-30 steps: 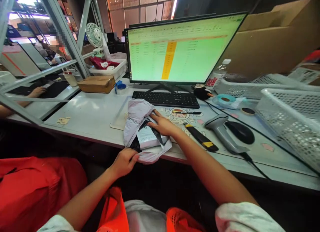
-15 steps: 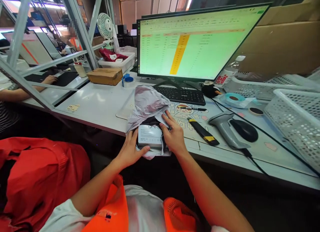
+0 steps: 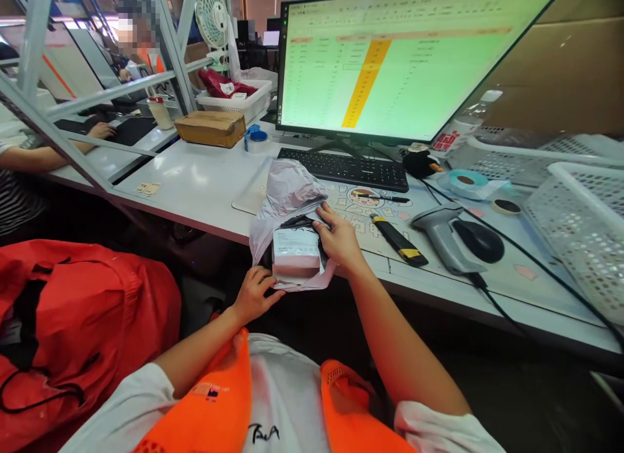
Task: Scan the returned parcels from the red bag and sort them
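A white plastic mailing bag (image 3: 290,186) with a dark inside lies torn open at the table's front edge. In its opening sits a small white box (image 3: 296,245) with fine print on the top face. My right hand (image 3: 340,240) holds the bag's right side, fingers over the torn edge and thumb close to the box. At the lower left corner of the bag is my left hand (image 3: 254,296), fingers curled at its edge and thumb reaching along below. The fingertips of the left hand are partly hidden.
Right of the bag lie a utility knife (image 3: 398,240), a pen (image 3: 383,197), a barcode scanner (image 3: 441,235) and a mouse (image 3: 478,240). Behind are a keyboard (image 3: 348,170) and monitor (image 3: 390,69). A cardboard box (image 3: 210,128) stands left; white baskets (image 3: 580,225) stand right.
My left hand has slid from the box's left side down to the bag's lower left corner. The box's front face shows more. My right hand stays on the bag; the camera view has shifted.
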Available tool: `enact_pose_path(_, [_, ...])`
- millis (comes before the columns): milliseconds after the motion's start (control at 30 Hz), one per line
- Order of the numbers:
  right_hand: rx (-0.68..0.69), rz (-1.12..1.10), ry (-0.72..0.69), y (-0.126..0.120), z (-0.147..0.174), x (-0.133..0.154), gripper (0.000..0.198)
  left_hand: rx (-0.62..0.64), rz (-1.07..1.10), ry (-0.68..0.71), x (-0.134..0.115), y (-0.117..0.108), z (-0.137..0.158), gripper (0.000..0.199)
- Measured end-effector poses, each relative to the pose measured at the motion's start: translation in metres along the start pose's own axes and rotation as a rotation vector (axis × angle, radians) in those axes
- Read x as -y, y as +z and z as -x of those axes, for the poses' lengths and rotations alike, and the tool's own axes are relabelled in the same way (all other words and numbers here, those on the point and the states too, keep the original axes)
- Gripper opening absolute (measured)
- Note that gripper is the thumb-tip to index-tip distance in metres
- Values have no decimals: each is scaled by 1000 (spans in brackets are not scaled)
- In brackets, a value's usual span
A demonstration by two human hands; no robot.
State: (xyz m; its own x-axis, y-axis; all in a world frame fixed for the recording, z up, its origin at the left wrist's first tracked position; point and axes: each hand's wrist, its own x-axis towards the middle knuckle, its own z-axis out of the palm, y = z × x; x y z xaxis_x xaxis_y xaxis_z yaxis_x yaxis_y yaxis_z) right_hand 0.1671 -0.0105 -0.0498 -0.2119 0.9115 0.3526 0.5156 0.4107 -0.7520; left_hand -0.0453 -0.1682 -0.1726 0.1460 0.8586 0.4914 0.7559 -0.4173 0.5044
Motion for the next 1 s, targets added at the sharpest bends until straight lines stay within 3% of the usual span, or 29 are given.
enact_pose_path(67, [19, -10, -9, 1, -2, 0, 50, 76, -48, 82, -2, 0, 13, 19])
enact_pose_path(167, [25, -18, -14, 3, -2, 0, 50, 201, -77, 159, -1, -2, 32, 35])
enact_pose_path(267, [3, -22, -10, 5, -2, 0, 48, 338, 24, 126, 5, -6, 33, 46])
enact_pose_path(333, [-1, -16, -15, 5, -2, 0, 48, 361, 272, -75, 9, -7, 16, 39])
enact_pose_path(433, [0, -11, -24, 5, 0, 2, 48, 267, 669, -436, 7, -4, -27, 17])
enact_pose_path(533, [-23, -23, -49, 2, 16, 14, 48, 193, 818, -557, -6, -9, -58, 55])
enact_pose_path(633, [2, -46, -171, 1, 57, 30, 48, 205, 1142, -700, -26, -28, -57, 87])
enact_pose_path(700, [20, -71, -274, 2, 91, 39, 51, 219, 1353, -825, -40, -43, -45, 83])
enact_pose_path(767, [-54, -104, -308, 3, 123, 41, 61, 173, 1398, -905, -52, -53, -33, 75])
enact_pose_path(867, [-211, -182, -130, 1, 155, 35, 75, 180, 1378, -867, -65, -59, -24, 64])
enact_pose_path(1000, [-195, -304, 207, -15, 174, 29, 72, 338, 1428, -695, -74, -56, -22, 51])
